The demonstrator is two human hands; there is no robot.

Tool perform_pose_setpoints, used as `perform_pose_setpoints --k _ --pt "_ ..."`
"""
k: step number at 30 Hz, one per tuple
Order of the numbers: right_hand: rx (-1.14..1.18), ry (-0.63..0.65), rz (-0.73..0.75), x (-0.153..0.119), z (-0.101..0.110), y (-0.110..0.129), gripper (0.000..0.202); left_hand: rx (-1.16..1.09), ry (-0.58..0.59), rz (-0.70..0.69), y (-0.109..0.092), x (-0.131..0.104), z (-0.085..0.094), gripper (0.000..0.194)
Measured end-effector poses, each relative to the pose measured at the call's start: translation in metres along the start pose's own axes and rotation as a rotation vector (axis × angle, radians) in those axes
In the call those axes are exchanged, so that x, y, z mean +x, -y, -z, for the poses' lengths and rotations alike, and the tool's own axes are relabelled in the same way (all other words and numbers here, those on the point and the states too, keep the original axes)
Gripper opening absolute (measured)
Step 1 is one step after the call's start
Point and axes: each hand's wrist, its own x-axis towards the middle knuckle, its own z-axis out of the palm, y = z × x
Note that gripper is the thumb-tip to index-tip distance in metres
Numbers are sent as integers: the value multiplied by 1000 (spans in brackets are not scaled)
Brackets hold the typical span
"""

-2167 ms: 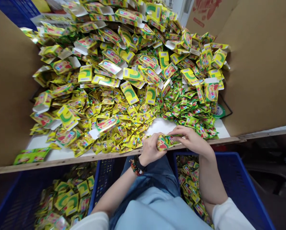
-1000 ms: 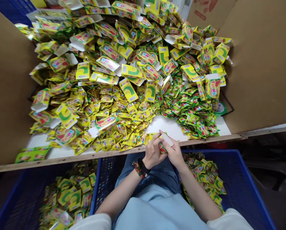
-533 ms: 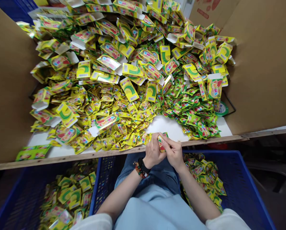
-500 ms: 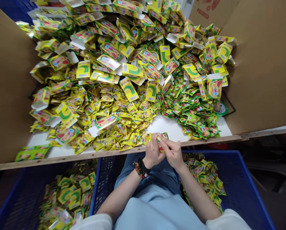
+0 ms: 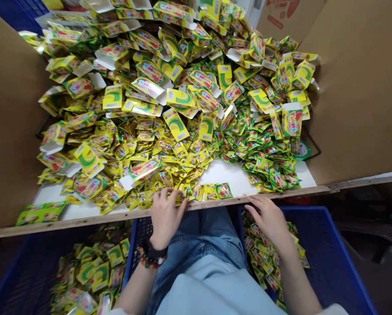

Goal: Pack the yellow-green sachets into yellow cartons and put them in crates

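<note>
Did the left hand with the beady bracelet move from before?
Yes. The bare left hand with the beaded bracelet moved left along the pale wooden table edge, towards the shiny flat green packets.

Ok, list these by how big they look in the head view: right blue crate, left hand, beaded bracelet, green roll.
1. Right blue crate
2. Left hand
3. Beaded bracelet and green roll: too alike to rank, and the bracelet sits nearer the camera.
</note>
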Motion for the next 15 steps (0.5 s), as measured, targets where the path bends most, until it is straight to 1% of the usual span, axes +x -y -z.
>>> perform_pose_setpoints --k 2,5,7,8,9,11,12,13,15 --pt "85 35 94 19 -19 6 35 90 39 41 10 1 -1 26" --pt "96 172 191 50 -45 22 50 139 45 43 15 3 -9 29" --pt "41 242 187 64 -49 28 54 111 11 33 18 5 -14 28" --pt "15 257 164 68 -48 28 51 78 -30 31 20 6 -15 26" --pt "4 258 132 70 -45 27 43 38 -87 31 22 6 -16 24" --pt "63 216 53 72 -40 22 24 -55 -228 48 22 7 -17 21" --pt "154 169 12 71 -39 21 17 -117 -293 66 21 7 -17 21" --pt "294 108 -29 70 -40 22 13 -200 -341 91 17 8 -19 21" --pt "679 -25 -120 68 -47 30 9 -419 -372 159 5 10 -24 22"
